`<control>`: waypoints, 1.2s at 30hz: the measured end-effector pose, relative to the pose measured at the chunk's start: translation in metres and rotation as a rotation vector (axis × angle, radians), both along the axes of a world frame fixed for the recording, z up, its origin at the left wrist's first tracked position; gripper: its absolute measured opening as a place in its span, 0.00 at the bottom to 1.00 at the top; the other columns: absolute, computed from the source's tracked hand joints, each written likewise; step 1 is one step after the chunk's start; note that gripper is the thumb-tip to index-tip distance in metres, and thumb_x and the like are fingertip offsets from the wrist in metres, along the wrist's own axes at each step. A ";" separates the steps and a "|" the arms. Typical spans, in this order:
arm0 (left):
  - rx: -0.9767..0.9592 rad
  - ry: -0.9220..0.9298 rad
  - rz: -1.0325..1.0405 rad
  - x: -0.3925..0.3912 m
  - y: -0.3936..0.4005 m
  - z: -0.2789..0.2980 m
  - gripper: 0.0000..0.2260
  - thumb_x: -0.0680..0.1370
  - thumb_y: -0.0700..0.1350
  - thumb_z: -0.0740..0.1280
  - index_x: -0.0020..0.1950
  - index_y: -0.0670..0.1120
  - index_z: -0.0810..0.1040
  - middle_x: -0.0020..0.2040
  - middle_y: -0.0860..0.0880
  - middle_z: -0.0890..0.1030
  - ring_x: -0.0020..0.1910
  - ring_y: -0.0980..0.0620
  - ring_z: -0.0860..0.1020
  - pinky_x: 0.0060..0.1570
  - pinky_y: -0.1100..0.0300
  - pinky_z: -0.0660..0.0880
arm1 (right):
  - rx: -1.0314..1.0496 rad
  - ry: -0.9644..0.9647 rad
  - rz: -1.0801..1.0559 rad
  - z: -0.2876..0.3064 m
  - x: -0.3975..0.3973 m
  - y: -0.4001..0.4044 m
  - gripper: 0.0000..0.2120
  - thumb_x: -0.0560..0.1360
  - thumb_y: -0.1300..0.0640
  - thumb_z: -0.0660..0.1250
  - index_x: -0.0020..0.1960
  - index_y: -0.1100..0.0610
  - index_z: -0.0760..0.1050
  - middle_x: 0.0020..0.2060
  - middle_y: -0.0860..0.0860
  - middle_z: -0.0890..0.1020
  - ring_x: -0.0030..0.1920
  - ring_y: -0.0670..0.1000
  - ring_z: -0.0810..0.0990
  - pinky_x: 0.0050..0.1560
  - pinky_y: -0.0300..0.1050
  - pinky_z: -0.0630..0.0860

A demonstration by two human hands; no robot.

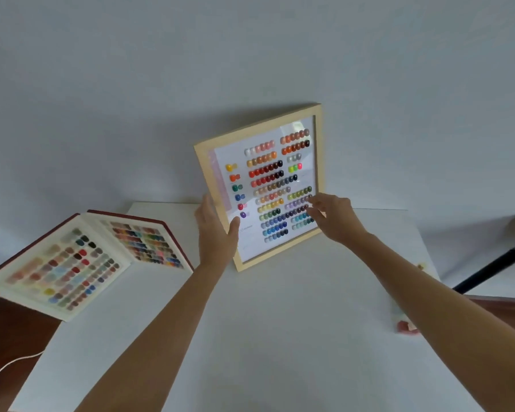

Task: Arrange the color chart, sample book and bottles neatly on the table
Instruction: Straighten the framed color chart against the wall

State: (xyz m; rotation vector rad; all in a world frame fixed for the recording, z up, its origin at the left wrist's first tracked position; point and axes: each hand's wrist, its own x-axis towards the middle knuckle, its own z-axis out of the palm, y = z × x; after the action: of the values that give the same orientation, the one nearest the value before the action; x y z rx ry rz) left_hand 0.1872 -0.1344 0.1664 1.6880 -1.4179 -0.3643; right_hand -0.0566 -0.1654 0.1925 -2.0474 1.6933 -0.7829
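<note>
A color chart (268, 162) in a pale wooden frame stands tilted at the far edge of the white table (250, 337), against the wall, with rows of colored nail swatches under glass. My left hand (216, 230) grips its lower left frame edge, thumb on the front. My right hand (335, 218) rests on the lower right of the frame, fingers spread over the glass. An open sample book (81, 257) with a dark red cover lies at the table's left corner, hanging partly over the edge. A small pink bottle (408, 327), blurred, sits near the right edge.
A white wall (250, 69) rises right behind the table. A pale cable (3, 371) runs over the brown floor at lower left. A black pole (494, 270) and a white ledge lie to the right of the table.
</note>
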 end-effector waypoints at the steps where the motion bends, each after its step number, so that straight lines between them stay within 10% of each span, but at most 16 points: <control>1: 0.026 0.030 0.007 -0.001 -0.004 -0.006 0.34 0.76 0.43 0.69 0.75 0.44 0.51 0.72 0.41 0.61 0.67 0.46 0.69 0.54 0.62 0.69 | 0.016 0.006 -0.022 -0.002 -0.002 -0.003 0.14 0.77 0.58 0.65 0.60 0.62 0.76 0.54 0.58 0.83 0.52 0.55 0.82 0.55 0.41 0.74; 12: -0.072 0.111 0.034 0.000 -0.036 -0.041 0.31 0.78 0.38 0.62 0.76 0.54 0.51 0.69 0.43 0.68 0.68 0.46 0.70 0.55 0.54 0.76 | 0.210 -0.051 -0.276 -0.030 -0.020 -0.066 0.18 0.78 0.56 0.61 0.65 0.63 0.71 0.58 0.59 0.79 0.57 0.57 0.78 0.56 0.43 0.71; 18: -0.104 0.165 0.051 0.003 -0.048 -0.053 0.27 0.80 0.41 0.60 0.74 0.57 0.52 0.66 0.46 0.72 0.63 0.50 0.76 0.35 0.81 0.71 | 0.308 -0.114 -0.294 -0.037 -0.023 -0.113 0.25 0.79 0.52 0.58 0.72 0.60 0.58 0.64 0.60 0.74 0.62 0.60 0.75 0.53 0.48 0.72; 36: -0.073 0.137 0.082 0.010 -0.089 -0.059 0.25 0.80 0.40 0.60 0.74 0.53 0.55 0.63 0.45 0.75 0.55 0.56 0.76 0.34 0.82 0.71 | 0.218 -0.214 -0.204 -0.073 -0.045 -0.133 0.04 0.79 0.57 0.59 0.52 0.57 0.68 0.41 0.50 0.76 0.37 0.51 0.79 0.31 0.39 0.74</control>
State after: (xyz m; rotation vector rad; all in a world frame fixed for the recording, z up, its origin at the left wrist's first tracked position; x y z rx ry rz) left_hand 0.1975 -0.2232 0.1072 1.6248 -1.2443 -0.3706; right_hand -0.1018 -0.2981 0.1193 -1.6054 1.7943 -0.8090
